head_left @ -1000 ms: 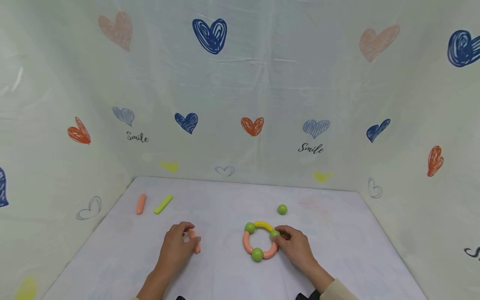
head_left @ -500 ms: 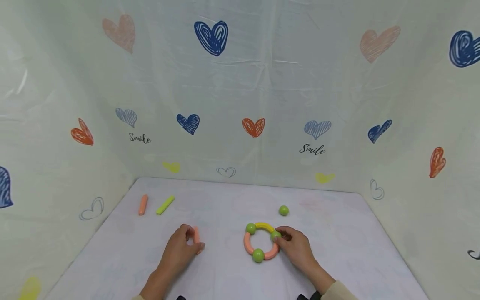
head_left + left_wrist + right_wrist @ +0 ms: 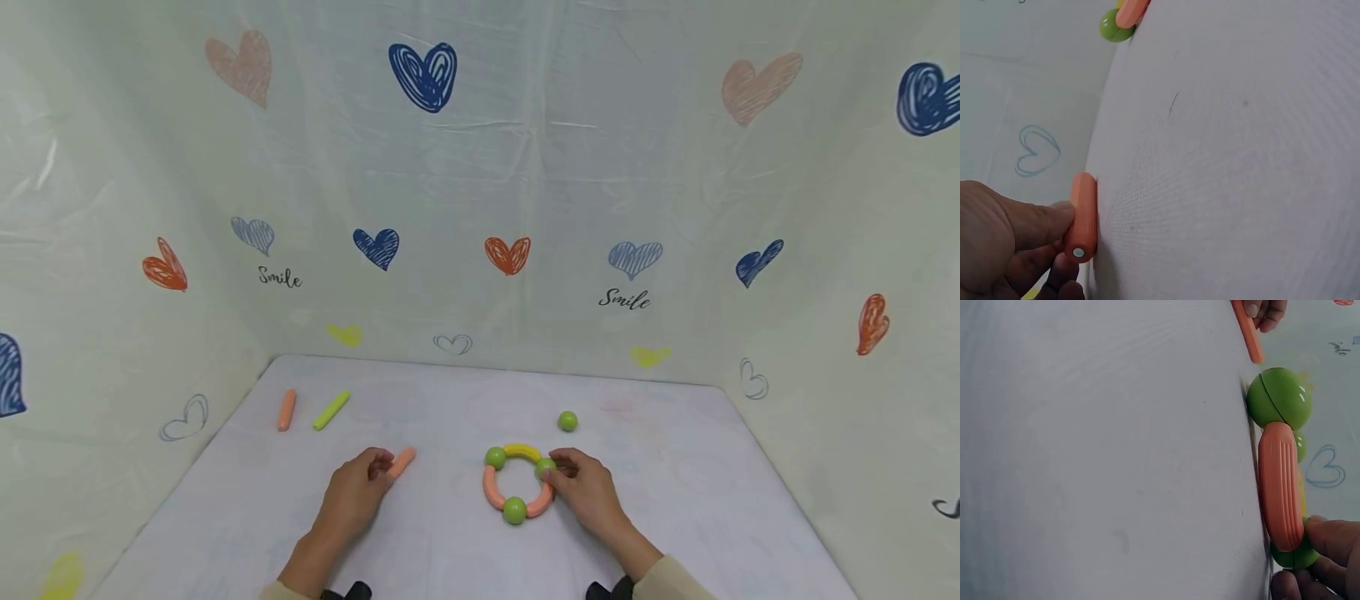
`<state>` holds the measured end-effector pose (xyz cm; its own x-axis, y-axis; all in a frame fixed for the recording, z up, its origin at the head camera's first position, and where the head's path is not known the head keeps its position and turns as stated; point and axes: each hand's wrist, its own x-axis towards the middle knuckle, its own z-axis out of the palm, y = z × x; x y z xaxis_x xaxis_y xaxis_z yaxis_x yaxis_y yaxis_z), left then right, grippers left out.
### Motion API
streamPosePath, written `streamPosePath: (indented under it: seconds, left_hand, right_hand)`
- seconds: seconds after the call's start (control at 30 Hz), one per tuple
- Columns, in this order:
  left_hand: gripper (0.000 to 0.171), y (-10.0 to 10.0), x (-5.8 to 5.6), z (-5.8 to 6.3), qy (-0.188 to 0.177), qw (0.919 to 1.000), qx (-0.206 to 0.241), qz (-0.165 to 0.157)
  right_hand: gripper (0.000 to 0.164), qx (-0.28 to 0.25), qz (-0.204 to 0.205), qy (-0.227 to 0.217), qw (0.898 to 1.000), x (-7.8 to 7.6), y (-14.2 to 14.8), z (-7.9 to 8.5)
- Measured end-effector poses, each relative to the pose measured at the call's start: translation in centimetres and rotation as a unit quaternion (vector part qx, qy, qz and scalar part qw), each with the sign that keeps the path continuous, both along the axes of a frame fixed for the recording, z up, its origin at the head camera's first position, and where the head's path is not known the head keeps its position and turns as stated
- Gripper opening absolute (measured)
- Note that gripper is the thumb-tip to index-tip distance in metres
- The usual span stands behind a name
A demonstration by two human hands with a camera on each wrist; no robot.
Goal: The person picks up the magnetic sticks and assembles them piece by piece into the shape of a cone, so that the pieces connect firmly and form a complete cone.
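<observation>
Left hand (image 3: pixel 351 493): fingers (image 3: pixel 1029 269) clamped on an orange stick (image 3: pixel 1084 215). Right hand (image 3: pixel 591 492): fingers clamped on a green ball (image 3: pixel 544 467) in the ring (image 3: pixel 491 487).

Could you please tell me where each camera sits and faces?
Head: worn on the head, facing forward and down over the table and ring; left grip, right grip and both forearms show.
Left wrist: on that wrist, facing the orange stick; left grip shows.
Right wrist: on that wrist, facing the ring; both grips show.
The wrist views share the orange stick.
</observation>
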<state>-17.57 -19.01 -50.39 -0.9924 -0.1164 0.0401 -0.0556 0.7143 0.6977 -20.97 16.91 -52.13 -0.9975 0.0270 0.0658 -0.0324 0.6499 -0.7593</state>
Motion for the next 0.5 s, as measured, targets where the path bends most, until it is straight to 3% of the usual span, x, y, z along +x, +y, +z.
streamPosePath:
  seconds: [0.13,0.5]
  left_hand:
    - [0.019,-0.21,-0.22,-0.1,0.021,0.9997,-0.013,-0.003]
    - [0.029,-0.4,-0.56,-0.11,0.022,0.9996,-0.013,-0.012]
  right_hand:
    - [0.029,0.004,0.008,0.006,1.0,-0.27,-0.35,0.16]
    - [0.03,-0.003,0.004,0.002,1.0,-0.79,-0.78,0.01]
